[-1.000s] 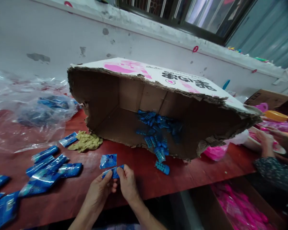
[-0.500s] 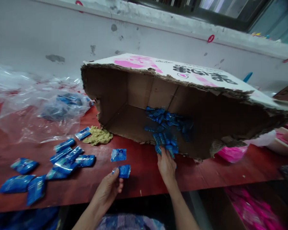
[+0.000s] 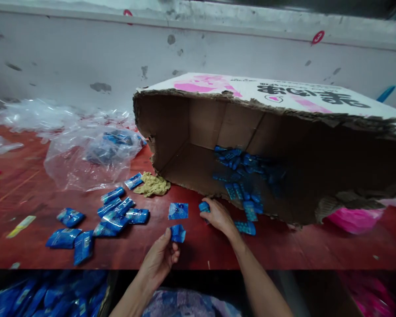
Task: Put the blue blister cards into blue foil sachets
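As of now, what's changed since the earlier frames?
Right hand let go of the blue packet, went right to the carton mouth, then came back leftward gripping a small blue piece. View swung left. Unchanged: left hand pinches the packet; flat packet and yellow-green cloth lie on the table.

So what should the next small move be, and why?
Probably bring the right hand toward the left hand, so the blue piece meets the packet. The right hand grips the piece, the left holds the packet, and a gap separates them over the table. Whether the packet is open is too small to tell.
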`<state>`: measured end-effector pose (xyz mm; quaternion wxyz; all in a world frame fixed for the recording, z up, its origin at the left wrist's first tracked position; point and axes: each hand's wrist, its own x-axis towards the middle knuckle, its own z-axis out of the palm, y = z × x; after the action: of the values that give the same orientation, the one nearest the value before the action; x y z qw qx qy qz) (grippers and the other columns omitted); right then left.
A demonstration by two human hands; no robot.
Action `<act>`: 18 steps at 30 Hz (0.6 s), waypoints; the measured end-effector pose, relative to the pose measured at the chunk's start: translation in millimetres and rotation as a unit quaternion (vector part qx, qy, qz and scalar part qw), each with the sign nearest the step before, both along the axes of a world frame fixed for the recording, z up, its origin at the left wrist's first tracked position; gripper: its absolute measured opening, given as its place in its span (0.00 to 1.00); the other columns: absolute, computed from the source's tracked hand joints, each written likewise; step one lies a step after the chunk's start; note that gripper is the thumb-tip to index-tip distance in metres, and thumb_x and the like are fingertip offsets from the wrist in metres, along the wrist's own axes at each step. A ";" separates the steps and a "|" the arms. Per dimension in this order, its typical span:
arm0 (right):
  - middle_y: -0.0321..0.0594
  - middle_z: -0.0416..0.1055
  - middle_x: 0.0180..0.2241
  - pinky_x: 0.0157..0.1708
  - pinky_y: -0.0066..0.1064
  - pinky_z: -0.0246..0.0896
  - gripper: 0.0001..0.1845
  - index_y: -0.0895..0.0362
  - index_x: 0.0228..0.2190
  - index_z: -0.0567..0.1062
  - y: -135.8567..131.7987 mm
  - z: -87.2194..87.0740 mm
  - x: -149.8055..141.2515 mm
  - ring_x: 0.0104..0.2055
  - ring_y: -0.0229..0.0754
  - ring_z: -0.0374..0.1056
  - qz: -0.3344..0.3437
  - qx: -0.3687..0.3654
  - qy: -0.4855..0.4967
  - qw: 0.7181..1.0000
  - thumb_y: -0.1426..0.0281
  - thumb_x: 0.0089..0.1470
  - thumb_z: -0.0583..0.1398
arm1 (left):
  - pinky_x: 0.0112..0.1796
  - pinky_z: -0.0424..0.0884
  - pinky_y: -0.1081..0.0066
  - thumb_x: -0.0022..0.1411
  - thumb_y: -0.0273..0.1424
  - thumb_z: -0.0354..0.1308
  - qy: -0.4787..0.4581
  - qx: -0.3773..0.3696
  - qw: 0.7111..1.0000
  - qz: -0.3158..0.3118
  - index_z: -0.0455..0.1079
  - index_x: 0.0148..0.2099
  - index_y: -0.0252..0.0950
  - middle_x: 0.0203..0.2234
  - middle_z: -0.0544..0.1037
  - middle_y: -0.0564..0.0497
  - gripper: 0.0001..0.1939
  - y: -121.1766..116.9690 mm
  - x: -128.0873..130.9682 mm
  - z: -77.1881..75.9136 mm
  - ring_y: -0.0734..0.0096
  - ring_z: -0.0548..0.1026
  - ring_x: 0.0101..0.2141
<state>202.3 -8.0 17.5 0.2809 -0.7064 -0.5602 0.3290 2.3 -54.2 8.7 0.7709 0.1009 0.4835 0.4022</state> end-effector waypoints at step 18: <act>0.30 0.66 0.25 0.14 0.23 0.66 0.21 0.55 0.41 0.63 -46.2 6.3 -37.7 0.18 0.31 0.65 -0.098 -0.026 0.519 0.849 0.65 0.45 0.61 | 0.16 0.65 0.77 0.40 0.41 0.64 0.094 0.133 0.986 0.026 0.65 0.25 0.34 0.11 0.72 0.55 0.17 2.0 0.8 -12.8 0.76 0.68 0.14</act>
<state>164.6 -54.2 23.8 0.5431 -0.4910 -0.2524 0.6326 3.2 -52.1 -4.1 0.6907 0.2270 0.4991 0.4715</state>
